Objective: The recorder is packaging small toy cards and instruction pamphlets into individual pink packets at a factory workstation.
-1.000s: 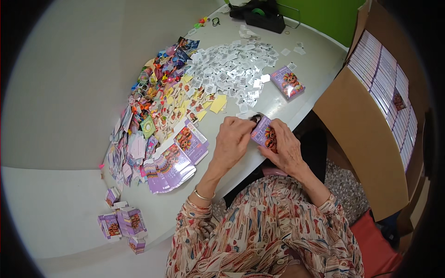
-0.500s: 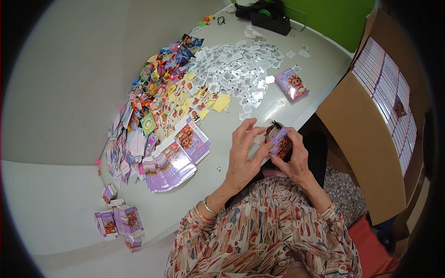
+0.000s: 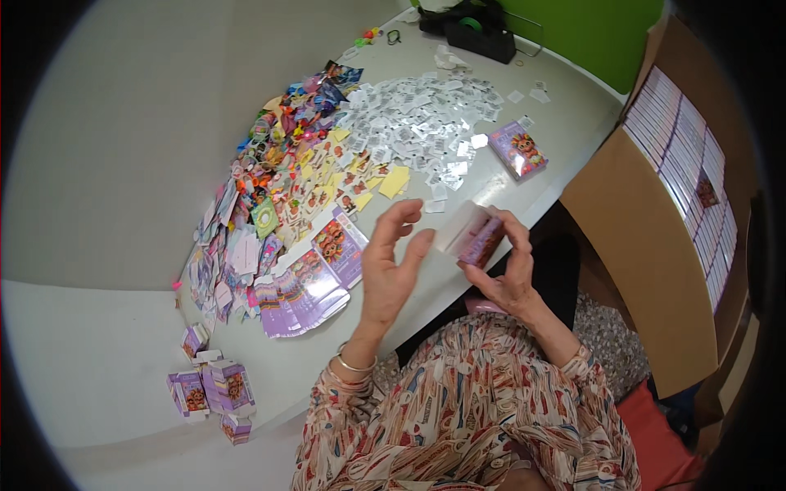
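A small purple carton (image 3: 480,244) sits in my right hand (image 3: 512,266), gripped between thumb and fingers above the table's near edge. Its end flap (image 3: 461,227) stands open toward the left, and what lies inside is hard to make out. My left hand (image 3: 391,262) hovers empty to the left of the carton, thumb and fingers apart. Beneath and left of it lies a fanned stack of flat purple cartons (image 3: 299,290). A heap of small yellow and white picture cards (image 3: 348,176) spreads beyond that hand. One filled-out purple box (image 3: 517,150) lies flat beyond my right hand.
Small clear packets (image 3: 417,114) are heaped at the far middle. Colourful trinkets (image 3: 274,147) and folded papers (image 3: 217,254) line the left edge. Several purple boxes (image 3: 225,386) lie at lower left. A cardboard box (image 3: 647,270) packed with cartons stands right; a black tape dispenser (image 3: 479,41) is at the back.
My left hand has moved left, away from the carton. The dark strand at the carton's open end no longer shows. My right hand has tilted the carton, still holding it.
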The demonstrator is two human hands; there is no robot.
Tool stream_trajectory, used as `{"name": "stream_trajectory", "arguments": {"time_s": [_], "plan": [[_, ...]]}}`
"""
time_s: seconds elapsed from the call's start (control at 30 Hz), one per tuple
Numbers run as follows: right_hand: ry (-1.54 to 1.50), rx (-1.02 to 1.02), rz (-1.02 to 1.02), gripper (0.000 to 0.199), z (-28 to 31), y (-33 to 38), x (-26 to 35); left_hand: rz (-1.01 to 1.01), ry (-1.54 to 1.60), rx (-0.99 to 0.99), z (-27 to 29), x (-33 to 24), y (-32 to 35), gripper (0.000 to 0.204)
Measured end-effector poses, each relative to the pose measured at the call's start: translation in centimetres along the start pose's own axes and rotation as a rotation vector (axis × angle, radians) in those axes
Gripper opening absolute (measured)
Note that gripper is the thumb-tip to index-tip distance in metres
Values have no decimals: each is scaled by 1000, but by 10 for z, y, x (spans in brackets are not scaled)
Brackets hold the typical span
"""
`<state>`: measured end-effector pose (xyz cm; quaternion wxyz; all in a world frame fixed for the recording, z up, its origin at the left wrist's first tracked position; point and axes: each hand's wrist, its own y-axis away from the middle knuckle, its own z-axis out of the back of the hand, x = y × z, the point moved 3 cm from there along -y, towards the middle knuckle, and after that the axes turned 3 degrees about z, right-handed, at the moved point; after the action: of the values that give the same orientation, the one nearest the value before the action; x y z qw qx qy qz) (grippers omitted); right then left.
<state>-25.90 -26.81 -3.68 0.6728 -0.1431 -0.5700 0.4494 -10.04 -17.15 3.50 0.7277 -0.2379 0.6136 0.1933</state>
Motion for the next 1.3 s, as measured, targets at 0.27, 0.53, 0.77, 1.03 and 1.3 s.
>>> {"name": "stream_trajectory", "arguments": {"time_s": [0.27, 0.53, 0.77, 1.03, 1.3], "plan": [[-222, 55, 92, 87, -9, 17, -13, -162, -123, 154, -9, -19, 21, 45], [-286, 123, -24, 78, -11, 33, -25, -159, -276, 229, -11, -25, 28, 34], [-305, 86, 48, 78, -11, 40, -29, -62, -226, 126, -5, -10, 25, 27], [-262, 110, 154, 82, -8, 31, -22, -1, -290, 84, 1, 5, 21, 18], [-143, 99, -94, 80, -8, 42, -30, 33, -428, -27, 5, 68, -22, 14]]}}
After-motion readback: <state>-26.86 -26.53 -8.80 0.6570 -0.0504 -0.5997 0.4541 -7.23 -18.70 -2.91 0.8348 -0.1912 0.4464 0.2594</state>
